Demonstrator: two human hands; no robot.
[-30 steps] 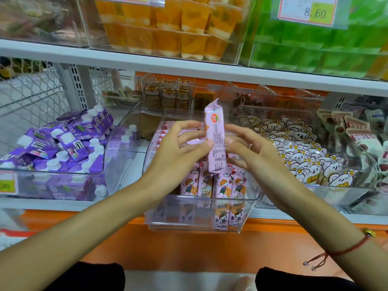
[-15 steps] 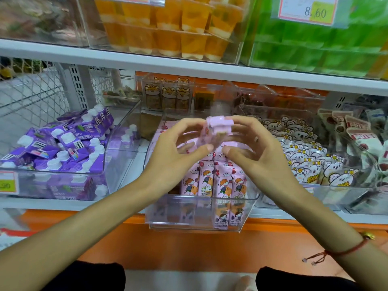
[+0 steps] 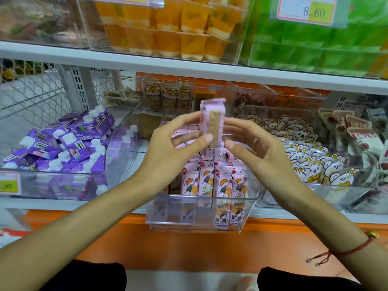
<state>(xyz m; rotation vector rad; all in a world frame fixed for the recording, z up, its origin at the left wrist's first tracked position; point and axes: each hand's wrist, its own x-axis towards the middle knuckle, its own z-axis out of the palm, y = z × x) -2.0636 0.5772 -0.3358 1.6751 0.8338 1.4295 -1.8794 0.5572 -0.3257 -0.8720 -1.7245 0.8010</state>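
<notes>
Lower shelf [image 3: 52, 203], white, with an orange front beneath. Standing on it, left to right: clear left bin [image 3: 117, 148] heaped with purple cartons [image 3: 63, 143] and fronted by a price label [image 3: 8, 185]; centre bin [image 3: 201, 208], jutting past the shelf edge, with pink packets [image 3: 222, 183] upright inside; right bin [image 3: 315, 192] of bear-print packets [image 3: 310, 164]. Behind, a back bin [image 3: 147, 89] of dog-print packets [image 3: 168, 95]. Upper shelf [image 3: 126, 59], white, carrying clear bins of orange cups [image 3: 168, 38] and green packs [image 3: 315, 49].
</notes>
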